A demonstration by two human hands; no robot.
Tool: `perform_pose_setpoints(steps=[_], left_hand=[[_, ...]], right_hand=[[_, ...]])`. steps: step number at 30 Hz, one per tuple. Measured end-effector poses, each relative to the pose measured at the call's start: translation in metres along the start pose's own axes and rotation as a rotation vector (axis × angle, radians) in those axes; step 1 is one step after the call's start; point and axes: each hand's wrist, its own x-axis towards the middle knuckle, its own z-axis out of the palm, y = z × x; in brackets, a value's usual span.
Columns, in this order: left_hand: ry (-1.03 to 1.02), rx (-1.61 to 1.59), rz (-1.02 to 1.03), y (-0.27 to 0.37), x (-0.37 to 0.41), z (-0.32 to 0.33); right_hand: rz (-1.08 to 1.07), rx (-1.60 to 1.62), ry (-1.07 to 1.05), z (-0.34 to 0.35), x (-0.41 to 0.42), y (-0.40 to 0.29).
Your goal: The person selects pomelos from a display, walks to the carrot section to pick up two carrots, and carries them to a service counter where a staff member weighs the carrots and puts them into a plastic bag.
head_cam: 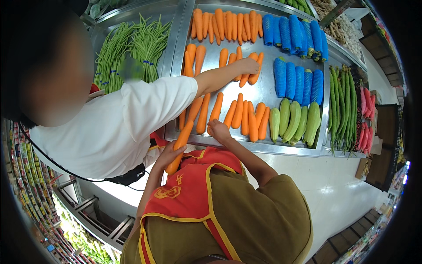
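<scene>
In my left hand (169, 154) is a long orange carrot (184, 134), held slanting in front of the red apron, near the front rim of the metal display tray (227, 86). Part of it is hidden behind my fingers. My right hand (219, 132) is over the tray's front edge, its fingers closed around the lower tip of another carrot (216, 107) in the front row. Several carrots (252, 123) lie side by side to the right of that hand. More carrots (200, 57) form a middle row, and a fuller row of carrots (234, 24) lies at the back.
A person in a white sleeve (158, 99) leans in from the left; their hand (249, 66) is on middle-row carrots. Blue-netted vegetables (298, 82) and pale green squash (293, 122) fill the tray's right side. Long beans (132, 49) lie left, loofah-like green vegetables (343, 105) right.
</scene>
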Motion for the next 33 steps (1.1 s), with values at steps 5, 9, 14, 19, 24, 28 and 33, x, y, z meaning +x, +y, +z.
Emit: perform_pose_setpoints(steps=[5, 9, 14, 19, 24, 28, 33], left_hand=[[-0.023, 0.042, -0.047, -0.001, 0.009, 0.002], [-0.043, 0.070, 0.052, 0.001, 0.014, 0.004], [-0.055, 0.062, -0.035, 0.008, 0.012, 0.005], [-0.032, 0.046, 0.032, 0.010, 0.011, 0.007], [-0.027, 0.010, 0.031, 0.010, 0.009, 0.006], [-0.020, 0.005, 0.050, 0.008, 0.008, 0.006], [0.023, 0.082, 0.124, -0.003, 0.010, 0.002]], right_hand=[[-0.004, 0.009, 0.108, -0.025, -0.022, 0.022], [0.026, -0.014, 0.214, -0.045, -0.028, 0.031], [0.113, -0.085, 0.374, -0.073, -0.038, 0.049], [0.246, -0.284, 0.453, -0.096, -0.053, 0.069], [0.418, -0.293, 0.304, -0.099, -0.061, 0.074], [0.491, -0.257, 0.295, -0.093, -0.060, 0.083], [0.379, -0.231, 0.328, -0.087, -0.064, 0.102]])
